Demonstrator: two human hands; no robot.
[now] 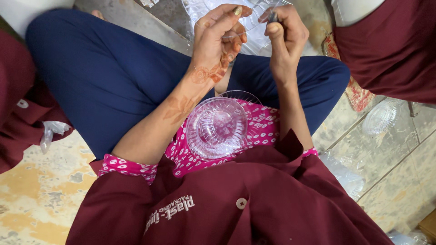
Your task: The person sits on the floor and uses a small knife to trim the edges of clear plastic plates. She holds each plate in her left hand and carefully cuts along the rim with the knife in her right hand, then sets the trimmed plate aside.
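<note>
So there's a clear plastic piece (247, 22) at the far edge, pinched by the left hand (218, 38), while the right hand (284, 34) grips a small dark tool (272, 17) against it. Nearer, a clear ribbed bowl (217, 128) sits on the lap; another clear dish (380, 117) lies on the floor (41, 190), right.

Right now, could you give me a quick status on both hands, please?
Left hand grips clear plastic piece. Right hand pinches small dark tool against it. Clear bowl sits in lap.
</note>
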